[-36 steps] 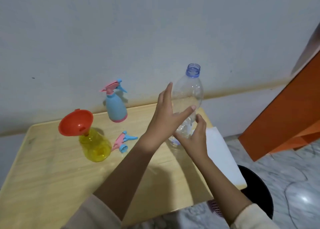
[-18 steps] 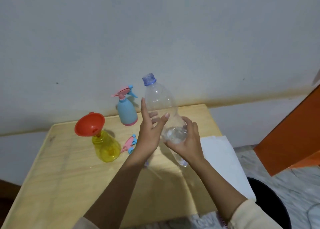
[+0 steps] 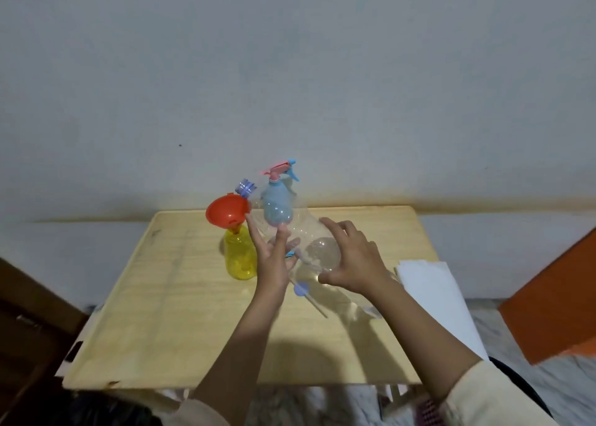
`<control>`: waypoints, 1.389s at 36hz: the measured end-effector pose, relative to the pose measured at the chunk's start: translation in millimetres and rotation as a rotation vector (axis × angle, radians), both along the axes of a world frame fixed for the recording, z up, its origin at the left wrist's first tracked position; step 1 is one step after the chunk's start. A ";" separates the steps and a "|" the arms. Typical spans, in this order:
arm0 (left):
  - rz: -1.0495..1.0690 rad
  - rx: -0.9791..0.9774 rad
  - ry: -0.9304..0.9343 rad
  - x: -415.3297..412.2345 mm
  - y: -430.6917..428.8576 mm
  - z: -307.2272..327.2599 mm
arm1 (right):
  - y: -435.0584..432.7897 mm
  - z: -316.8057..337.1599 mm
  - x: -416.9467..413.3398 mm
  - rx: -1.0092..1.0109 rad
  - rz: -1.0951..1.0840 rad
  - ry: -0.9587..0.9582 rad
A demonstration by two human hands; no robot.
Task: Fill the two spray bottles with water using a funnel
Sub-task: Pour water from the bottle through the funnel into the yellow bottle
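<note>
on the wooden table, the red funnel sits in the neck of the yellow spray bottle. the clear bottle is tilted, its mouth just above the funnel's right rim. my left hand has straight fingers resting against the bottle's side, not curled round it. the blue spray bottle stands upright behind, sprayer on. a loose spray head lies between my wrists. my right hand grips the clear bottle's base. a white sheet lies at the table's right edge, beside an orange panel.
</note>
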State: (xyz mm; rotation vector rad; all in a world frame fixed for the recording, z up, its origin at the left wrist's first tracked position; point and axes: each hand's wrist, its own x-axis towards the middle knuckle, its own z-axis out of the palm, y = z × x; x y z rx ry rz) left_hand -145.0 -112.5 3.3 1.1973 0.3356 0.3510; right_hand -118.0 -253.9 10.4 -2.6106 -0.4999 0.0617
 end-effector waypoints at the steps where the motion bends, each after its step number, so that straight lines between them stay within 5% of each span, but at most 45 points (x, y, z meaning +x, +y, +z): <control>1: 0.004 -0.029 0.009 -1.8 -0.7 0.1 | 0.5 2.5 -1.0 -0.018 -0.002 -0.003; 23: 0.051 -0.464 -0.060 -5.6 -10.9 -5.2 | 1.0 47.9 -4.5 -0.297 0.035 -0.093; 50: -0.005 -0.522 -0.066 -2.1 -12.0 -11.2 | 6.4 67.4 -10.8 -0.396 0.031 -0.146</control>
